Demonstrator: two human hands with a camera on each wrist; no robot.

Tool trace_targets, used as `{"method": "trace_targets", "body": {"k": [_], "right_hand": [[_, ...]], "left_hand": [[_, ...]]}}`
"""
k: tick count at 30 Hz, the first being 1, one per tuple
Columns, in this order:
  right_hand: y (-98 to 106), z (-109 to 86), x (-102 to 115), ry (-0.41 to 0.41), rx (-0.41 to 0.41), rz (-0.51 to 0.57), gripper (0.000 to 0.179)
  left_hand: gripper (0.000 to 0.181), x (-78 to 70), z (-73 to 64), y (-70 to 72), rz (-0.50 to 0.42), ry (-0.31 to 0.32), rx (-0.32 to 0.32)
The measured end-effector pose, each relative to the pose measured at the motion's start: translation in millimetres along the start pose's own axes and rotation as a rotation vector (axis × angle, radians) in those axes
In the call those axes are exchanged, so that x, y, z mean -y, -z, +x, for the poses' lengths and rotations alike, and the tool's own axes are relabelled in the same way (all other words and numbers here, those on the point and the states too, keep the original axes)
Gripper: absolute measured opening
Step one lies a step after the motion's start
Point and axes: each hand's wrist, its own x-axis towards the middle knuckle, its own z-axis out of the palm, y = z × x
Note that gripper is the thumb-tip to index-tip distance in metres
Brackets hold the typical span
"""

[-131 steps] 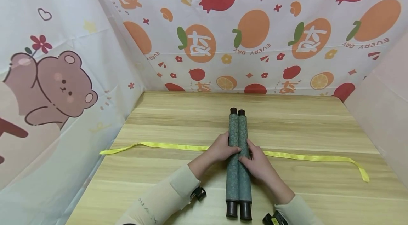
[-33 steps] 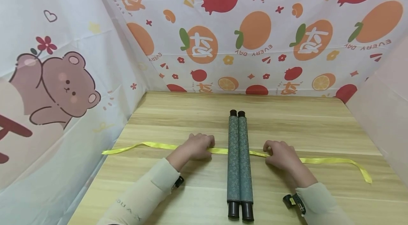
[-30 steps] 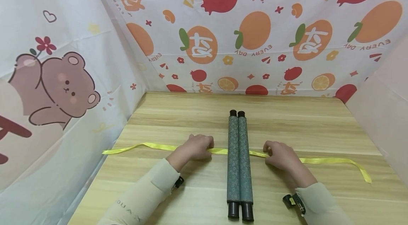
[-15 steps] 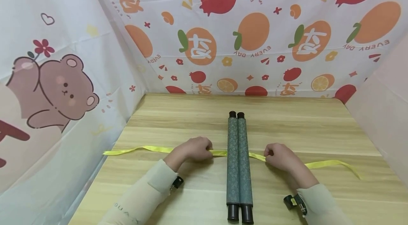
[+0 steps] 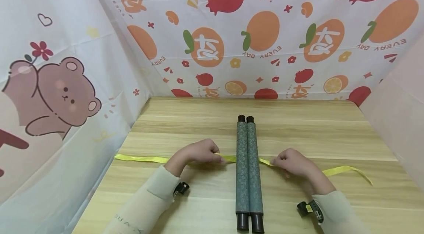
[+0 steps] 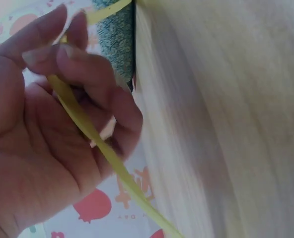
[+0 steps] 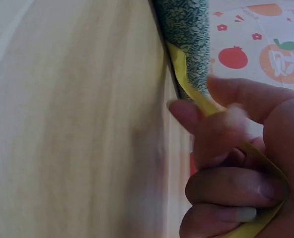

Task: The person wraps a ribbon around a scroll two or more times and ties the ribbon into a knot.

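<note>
Two green patterned rolls of a handscroll (image 5: pixel 242 178) lie side by side on the table, dark knobs at both ends. A yellow ribbon (image 5: pixel 142 159) runs crosswise beneath them and comes out on either side. Left of the rolls, my left hand (image 5: pixel 200 152) pinches the ribbon between thumb and fingertips; in the left wrist view the ribbon's tail (image 6: pixel 122 171) trails down across the palm. On the other side my right hand (image 5: pixel 293 162) holds the ribbon close to the rolls. Its curled fingers (image 7: pixel 231 186) have the ribbon threaded through them in the right wrist view.
The light wooden table (image 5: pixel 198 116) meets a fruit-printed cloth (image 5: pixel 179 72) at the back. A bear-printed cloth (image 5: pixel 76 90) hangs along the left side, and a pale cloth (image 5: pixel 397 105) along the right. The ribbon's right tail (image 5: pixel 344 169) lies toward the table's right side.
Earlier both hands held the scroll; they then moved apart to the ribbon on each side and gripped it. Both ribbon ends have since slid inward, and the right hand has shifted slightly right.
</note>
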Motion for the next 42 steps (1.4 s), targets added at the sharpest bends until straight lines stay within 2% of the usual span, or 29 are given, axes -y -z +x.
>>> {"method": "trace_targets", "body": {"k": [4,8,17,21,24,28,30,32,34,36,42], "right_hand": [[2,-2.3,0,0.022,0.029,0.062,0.051],[4,-3.0,3,0.049,0.058,0.166,0.048],[12,-6.2,16,0.109,0.083,0.313,0.045],[12,-7.4,21,0.113,0.05,0.359,0.034],[10,-6.2,22,0.127,-0.044,0.285,0.023],[7,-4.8,25,0.119,-0.234,0.133,0.016],[6,-5.0,28,0.118,-0.325,0.086,0.014],[5,-5.8,31,0.132,-0.412,0.047,0.016],[5,-6.5,32,0.159,-0.483,0.023,0.021],[5,-7.2,34,0.186,-0.542,0.014,0.025],[5,-8.7,39,0.274,-0.676,-0.008,0.024]], "left_hand": [[0.04,0.1,-2.2,1.3,-0.163,-0.071,0.017],[0.038,-0.7,-3.3,0.6,-0.281,-0.121,0.017],[0.029,-10.4,-7.6,1.0,-0.402,-0.19,-0.064],[0.02,-15.8,-9.1,2.4,-0.407,-0.192,-0.121],[0.016,-19.9,-8.1,1.7,-0.306,-0.16,-0.225],[0.008,-27.5,-5.5,-1.6,-0.118,-0.107,-0.445],[0.008,-31.2,-4.9,-2.8,-0.064,-0.076,-0.546],[0.015,-33.5,-4.2,-3.0,-0.047,-0.066,-0.628],[0.02,-35.2,-4.3,-2.7,-0.055,-0.068,-0.674],[0.021,-36.9,-4.0,-2.1,-0.065,-0.097,-0.707],[0.013,-42.5,-1.9,-1.4,-0.127,-0.226,-0.765]]}}
